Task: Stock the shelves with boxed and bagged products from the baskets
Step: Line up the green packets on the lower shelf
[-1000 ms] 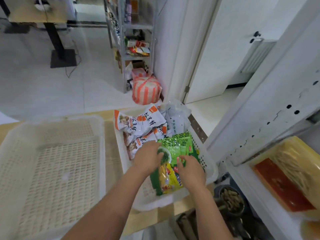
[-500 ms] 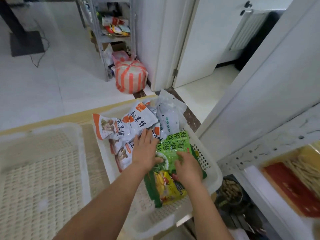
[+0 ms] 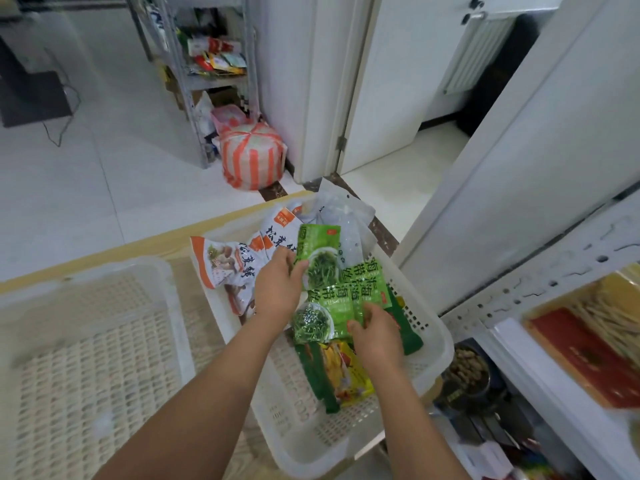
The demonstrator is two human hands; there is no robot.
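Since half a second ago, the left hand (image 3: 280, 285) has gone from lying flat on the pile to gripping the upper green packet (image 3: 320, 258), now raised clear of the others and standing nearly upright. Its thumb lies across the packet's front left edge; the fingers curl behind, mostly hidden. The right hand (image 3: 375, 336) has closed on the lower green packets (image 3: 332, 306): the thumb presses their front face near the right edge, and the fingers go behind, out of sight. These packets overlap one another and touch the bottom of the upper one.

All of this is over the right basket (image 3: 433, 327), a white perforated tray on the wooden table (image 3: 156, 244). Within it, mushroom packets (image 3: 225, 265) lie left of the left hand, a clear bag (image 3: 346, 216) leans at the far end, and a yellow packet (image 3: 346, 372) lies flat under the right wrist. The left basket (image 3: 86, 341) sits just beside it.

At right, the white shelf (image 3: 512, 344) carries a red pack (image 3: 588, 351). A striped bag (image 3: 251, 157) stands on the floor beyond.
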